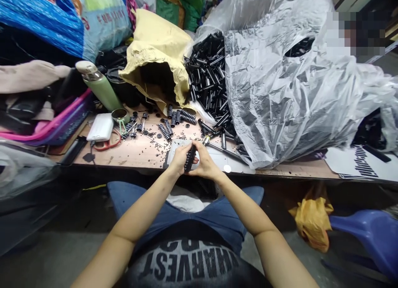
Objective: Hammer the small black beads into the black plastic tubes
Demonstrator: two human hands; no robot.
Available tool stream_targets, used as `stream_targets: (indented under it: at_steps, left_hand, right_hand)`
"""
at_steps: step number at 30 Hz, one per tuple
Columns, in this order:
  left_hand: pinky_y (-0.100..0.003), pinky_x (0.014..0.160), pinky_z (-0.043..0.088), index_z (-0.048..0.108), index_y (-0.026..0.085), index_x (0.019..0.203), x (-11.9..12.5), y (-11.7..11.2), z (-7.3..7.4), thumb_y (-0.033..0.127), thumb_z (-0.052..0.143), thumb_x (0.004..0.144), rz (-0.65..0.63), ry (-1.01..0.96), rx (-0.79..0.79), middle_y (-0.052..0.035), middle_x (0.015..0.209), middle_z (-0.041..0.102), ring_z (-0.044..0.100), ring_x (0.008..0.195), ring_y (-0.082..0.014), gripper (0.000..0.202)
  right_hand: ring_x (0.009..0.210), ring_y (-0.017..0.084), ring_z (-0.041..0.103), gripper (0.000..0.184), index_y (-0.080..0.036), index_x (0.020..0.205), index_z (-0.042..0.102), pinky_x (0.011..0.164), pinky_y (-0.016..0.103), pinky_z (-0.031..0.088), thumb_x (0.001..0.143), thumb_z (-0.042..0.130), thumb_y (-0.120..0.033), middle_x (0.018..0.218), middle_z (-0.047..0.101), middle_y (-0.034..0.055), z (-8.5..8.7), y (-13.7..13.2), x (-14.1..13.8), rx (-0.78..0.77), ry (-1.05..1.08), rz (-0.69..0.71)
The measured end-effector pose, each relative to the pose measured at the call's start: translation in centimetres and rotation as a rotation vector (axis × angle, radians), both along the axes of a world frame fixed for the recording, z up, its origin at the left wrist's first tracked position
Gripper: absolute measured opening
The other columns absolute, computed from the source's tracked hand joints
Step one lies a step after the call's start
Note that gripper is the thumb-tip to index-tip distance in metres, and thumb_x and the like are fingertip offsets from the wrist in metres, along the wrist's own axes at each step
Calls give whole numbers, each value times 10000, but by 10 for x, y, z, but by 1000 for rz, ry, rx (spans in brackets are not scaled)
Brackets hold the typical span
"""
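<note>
1. The left hand (180,158) and right hand (205,161) pinch a black studded piece (189,158) between them, in front of the yellow sack (158,35).
2. Striped cylinders (168,127) lie just before the sack.
3. The black shirt (189,259), well in front of it, reads "HARVEST".
4. Right of it, a paper (345,161) bears unreadable print.
5. Left of it, a bag's (105,27) lettering is blurred.

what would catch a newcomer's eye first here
A big translucent plastic bag dominates the worktable's right side, black tubular parts heaped at its left. Beside them a yellow sack gapes. At the near edge, left hand and right hand hold a black dotted piece.
</note>
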State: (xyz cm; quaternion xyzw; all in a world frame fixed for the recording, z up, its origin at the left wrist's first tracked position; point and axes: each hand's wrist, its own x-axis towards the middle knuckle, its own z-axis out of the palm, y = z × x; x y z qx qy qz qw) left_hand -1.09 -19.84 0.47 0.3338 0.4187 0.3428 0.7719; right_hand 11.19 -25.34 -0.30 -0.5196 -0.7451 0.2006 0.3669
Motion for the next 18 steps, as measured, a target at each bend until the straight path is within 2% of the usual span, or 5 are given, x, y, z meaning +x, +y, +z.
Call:
stream_targets:
  at_steps: [3, 6, 10, 15, 18]
  left_hand:
    - [-298, 611, 553, 651, 133, 1069, -2, -3, -18, 383, 572, 860, -12, 185, 299, -58, 778, 636, 636, 640, -156, 336]
    - [-382, 866, 513, 596, 159, 1240, -8, -10, -44, 268, 597, 842, -32, 524, 887, -105, 1004, 619, 606, 937, -211, 412]
    - [-399, 892, 483, 546, 105, 1296, -21, -8, -72, 139, 440, 908, -220, 832, 1423, -160, 1050, 607, 571, 990, -231, 404]
    - [-391, 843, 438, 550, 155, 1289, -34, 10, -74, 101, 402, 918, -396, 998, 1712, -150, 1100, 635, 577, 1004, -225, 404]
    - [-424, 857, 379, 557, 171, 1277, -35, 15, -68, 141, 406, 934, -379, 1095, 1754, -135, 1100, 659, 572, 1009, -238, 377]
  right_hand:
    - [1338, 304, 345, 1076, -135, 1442, 223, 1129, 466, 303, 538, 786, -292, 1406, 381, 185, -17, 0, -9, 4, -38, -120]
    - [1314, 298, 366, 955, -73, 1426, 251, 1108, 445, 330, 619, 728, -253, 1391, 398, 219, -28, -3, -14, -46, -197, -276]
    - [1257, 279, 413, 801, -80, 1405, 325, 1053, 398, 374, 724, 687, -296, 1366, 444, 196, -25, -6, 12, -131, -413, -365]
    - [1110, 311, 478, 231, -104, 1038, 603, 926, 455, 374, 899, 501, -257, 1114, 585, 199, -16, -2, 67, -243, -693, -627]
    - [936, 251, 563, 226, -125, 989, 590, 799, 345, 395, 941, 433, -282, 969, 642, 148, -7, -7, 73, -305, -767, -596]
